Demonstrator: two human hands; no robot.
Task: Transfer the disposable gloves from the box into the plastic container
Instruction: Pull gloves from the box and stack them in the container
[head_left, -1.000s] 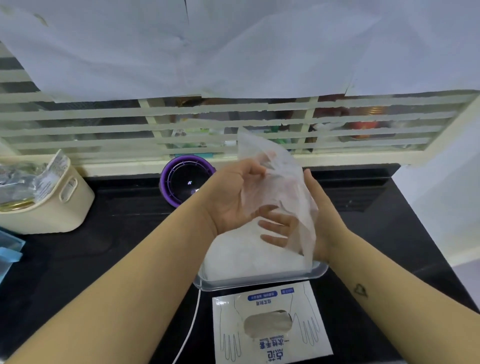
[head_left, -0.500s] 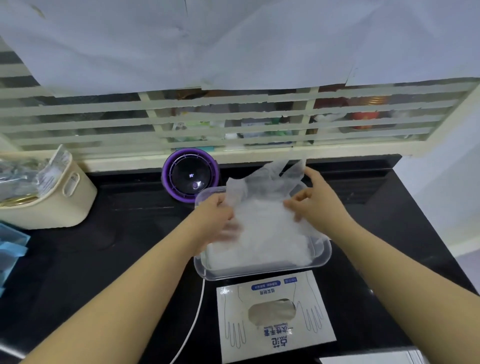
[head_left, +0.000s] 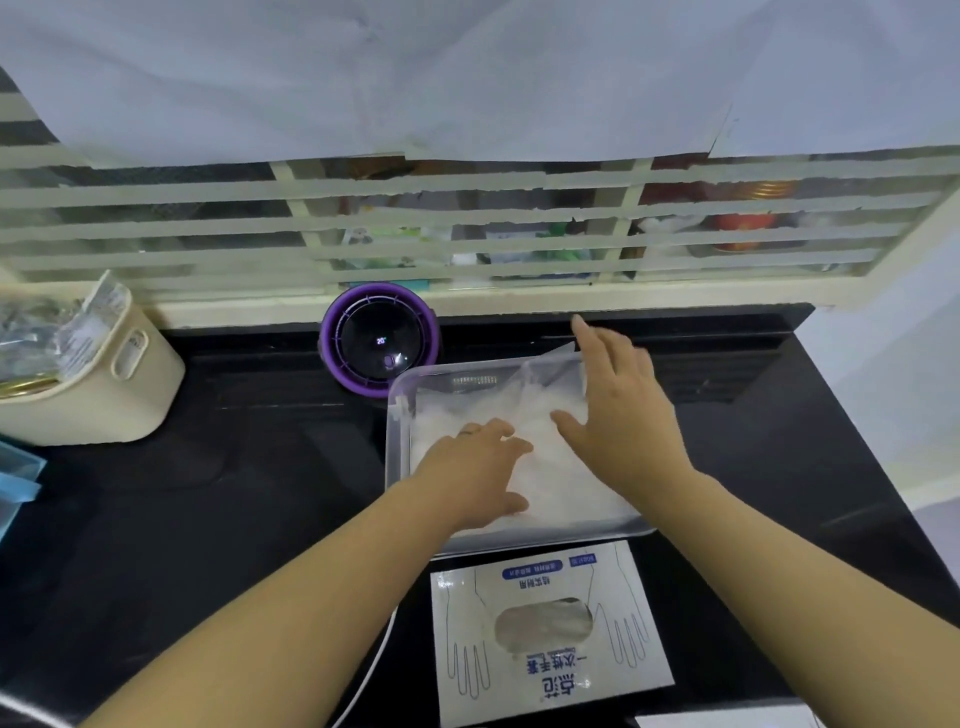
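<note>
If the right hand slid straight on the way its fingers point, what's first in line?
Probably the far wall of the plastic container, then the cream window ledge; the right hand lies flat on the gloves. Depth is unclear.

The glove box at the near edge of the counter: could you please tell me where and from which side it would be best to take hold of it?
The glove box lies flat, oval opening up, just in front of the plastic container. Probably best to pinch its long right edge, coming from the right with the right hand: that side shows bare counter, while a white cable runs along the left.
</note>
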